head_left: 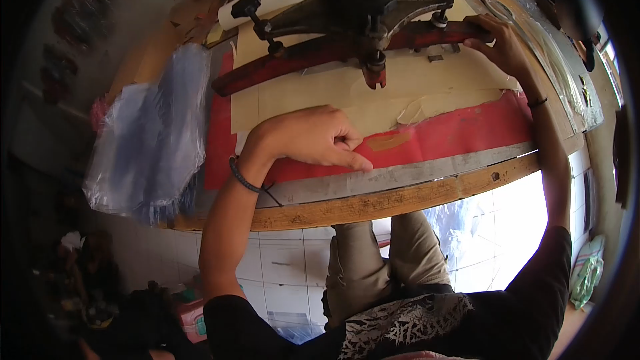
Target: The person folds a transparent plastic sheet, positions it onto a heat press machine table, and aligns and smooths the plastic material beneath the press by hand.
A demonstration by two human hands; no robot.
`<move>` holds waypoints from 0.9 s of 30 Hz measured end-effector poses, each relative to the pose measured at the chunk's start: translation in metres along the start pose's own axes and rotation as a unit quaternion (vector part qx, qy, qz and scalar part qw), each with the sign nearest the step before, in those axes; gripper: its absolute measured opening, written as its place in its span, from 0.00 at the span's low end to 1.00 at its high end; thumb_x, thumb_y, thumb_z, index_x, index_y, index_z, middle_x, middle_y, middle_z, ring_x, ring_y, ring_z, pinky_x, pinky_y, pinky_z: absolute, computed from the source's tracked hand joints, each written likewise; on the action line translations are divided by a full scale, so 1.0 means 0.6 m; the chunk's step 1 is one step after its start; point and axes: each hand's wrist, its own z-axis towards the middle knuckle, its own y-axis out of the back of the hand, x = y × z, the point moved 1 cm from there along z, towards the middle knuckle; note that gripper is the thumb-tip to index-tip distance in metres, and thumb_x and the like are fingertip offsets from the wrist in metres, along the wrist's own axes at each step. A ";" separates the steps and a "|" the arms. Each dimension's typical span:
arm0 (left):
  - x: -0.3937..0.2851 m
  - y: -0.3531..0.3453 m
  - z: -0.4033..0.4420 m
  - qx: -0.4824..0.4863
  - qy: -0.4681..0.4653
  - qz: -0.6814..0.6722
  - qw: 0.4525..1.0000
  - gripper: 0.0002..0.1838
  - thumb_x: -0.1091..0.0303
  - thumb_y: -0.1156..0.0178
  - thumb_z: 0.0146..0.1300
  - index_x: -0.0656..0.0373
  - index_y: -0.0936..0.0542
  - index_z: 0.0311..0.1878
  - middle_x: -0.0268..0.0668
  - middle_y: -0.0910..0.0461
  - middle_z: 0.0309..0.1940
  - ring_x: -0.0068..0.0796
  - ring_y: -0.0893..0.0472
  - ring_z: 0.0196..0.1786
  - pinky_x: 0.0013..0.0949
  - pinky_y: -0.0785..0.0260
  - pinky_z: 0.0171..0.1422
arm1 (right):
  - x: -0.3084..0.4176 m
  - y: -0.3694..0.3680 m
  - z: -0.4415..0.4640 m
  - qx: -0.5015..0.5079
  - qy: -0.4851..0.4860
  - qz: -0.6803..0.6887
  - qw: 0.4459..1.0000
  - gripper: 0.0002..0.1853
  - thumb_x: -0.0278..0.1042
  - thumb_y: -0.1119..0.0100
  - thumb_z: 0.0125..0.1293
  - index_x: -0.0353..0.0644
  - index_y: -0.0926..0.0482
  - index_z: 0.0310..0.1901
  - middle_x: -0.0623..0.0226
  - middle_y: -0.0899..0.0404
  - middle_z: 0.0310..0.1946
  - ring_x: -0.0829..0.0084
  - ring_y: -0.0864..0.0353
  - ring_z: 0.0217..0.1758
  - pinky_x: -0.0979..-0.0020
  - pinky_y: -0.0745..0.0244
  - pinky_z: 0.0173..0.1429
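Bar (267, 70) steadying appears in hand, right hand (503, 43) pinching one end, left hand (303, 137) loosely curled over red sheet (460, 127), its hold unclear; any shift calls for even support.

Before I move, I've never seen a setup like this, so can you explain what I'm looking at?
There is one picture, taken by a camera on the person's head, looking forward and down. No robot here, just two bare hands. The dark metal frame with knobs stands over a wood-edged table, with a long red bar beneath it. Tan paper lies over a red sheet; a clear plastic bundle is at left. The right hand grips the bar's end. The left hand is curled over the sheets; whether it holds anything, I can't tell.
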 end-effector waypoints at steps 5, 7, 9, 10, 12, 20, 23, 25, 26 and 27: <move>0.009 0.003 0.004 0.008 0.028 0.000 1.000 0.32 0.53 0.31 0.63 0.54 0.42 0.16 0.23 0.49 0.15 0.15 0.48 0.21 0.30 0.53 0.24 | -0.012 -0.001 0.000 -0.010 0.029 -0.068 0.997 0.26 0.41 0.30 0.61 0.35 0.22 0.57 0.56 0.17 0.47 0.62 0.15 0.50 0.64 0.22 0.56; 0.006 0.003 0.002 0.013 0.041 -0.012 0.999 0.32 0.54 0.31 0.64 0.54 0.42 0.16 0.22 0.49 0.15 0.15 0.48 0.21 0.30 0.53 0.24 | -0.026 -0.003 0.000 -0.006 0.017 -0.043 0.999 0.27 0.41 0.30 0.60 0.34 0.22 0.57 0.56 0.18 0.48 0.63 0.15 0.50 0.63 0.23 0.56; 0.006 0.003 -0.001 0.018 0.045 -0.029 0.998 0.31 0.54 0.32 0.65 0.54 0.42 0.17 0.21 0.49 0.16 0.15 0.48 0.22 0.30 0.53 0.24 | -0.022 -0.003 0.002 -0.003 0.001 -0.018 1.000 0.27 0.40 0.28 0.59 0.34 0.22 0.57 0.56 0.18 0.48 0.62 0.16 0.51 0.64 0.24 0.57; 0.010 0.002 -0.001 0.021 0.042 -0.039 0.998 0.31 0.54 0.32 0.65 0.54 0.41 0.17 0.21 0.49 0.16 0.15 0.48 0.22 0.29 0.53 0.24 | -0.021 -0.004 0.001 -0.002 -0.008 -0.008 1.000 0.27 0.39 0.28 0.58 0.34 0.22 0.57 0.55 0.18 0.48 0.62 0.16 0.52 0.64 0.24 0.58; 0.016 0.002 0.001 0.025 0.029 -0.052 0.998 0.30 0.54 0.33 0.66 0.54 0.41 0.17 0.20 0.48 0.16 0.15 0.48 0.22 0.29 0.53 0.25 | -0.013 -0.004 0.002 -0.003 -0.025 0.012 1.000 0.28 0.38 0.27 0.57 0.34 0.22 0.57 0.55 0.18 0.48 0.61 0.17 0.52 0.65 0.24 0.58; 0.022 0.004 0.006 0.032 0.006 -0.042 0.999 0.29 0.54 0.33 0.66 0.55 0.39 0.18 0.20 0.47 0.17 0.14 0.46 0.24 0.29 0.50 0.28 | 0.055 0.028 -0.011 -0.201 0.093 -0.101 0.970 0.14 0.38 0.30 0.62 0.40 0.17 0.45 0.65 0.18 0.36 0.71 0.21 0.38 0.68 0.28 0.51; 0.022 0.004 0.007 0.035 -0.011 -0.042 0.998 0.29 0.54 0.33 0.66 0.55 0.39 0.18 0.20 0.46 0.17 0.14 0.46 0.24 0.29 0.50 0.28 | 0.120 0.019 0.008 -0.066 -0.015 0.113 0.991 0.13 0.40 0.35 0.67 0.38 0.17 0.34 0.72 0.22 0.23 0.78 0.26 0.27 0.73 0.31 0.37; 0.028 0.006 0.007 0.042 -0.003 -0.054 0.998 0.29 0.55 0.33 0.66 0.55 0.38 0.18 0.20 0.46 0.17 0.14 0.46 0.24 0.29 0.50 0.28 | 0.193 0.013 0.022 0.170 -0.001 0.167 0.971 0.16 0.44 0.37 0.68 0.38 0.16 0.34 0.73 0.19 0.24 0.80 0.24 0.25 0.75 0.30 0.33; 0.031 0.009 0.008 0.049 0.003 -0.058 0.997 0.28 0.55 0.33 0.66 0.55 0.38 0.18 0.20 0.45 0.17 0.14 0.46 0.24 0.29 0.50 0.28 | 0.232 0.009 0.025 0.310 -0.030 0.195 0.930 0.18 0.47 0.37 0.68 0.38 0.16 0.34 0.72 0.17 0.25 0.81 0.23 0.24 0.75 0.29 0.32; 0.032 0.009 0.006 0.057 0.000 -0.063 0.996 0.28 0.55 0.33 0.66 0.55 0.38 0.18 0.20 0.45 0.17 0.14 0.45 0.24 0.29 0.50 0.27 | 0.243 -0.006 0.019 0.395 -0.047 0.176 0.900 0.18 0.48 0.37 0.68 0.39 0.15 0.34 0.72 0.17 0.25 0.81 0.22 0.25 0.76 0.28 0.31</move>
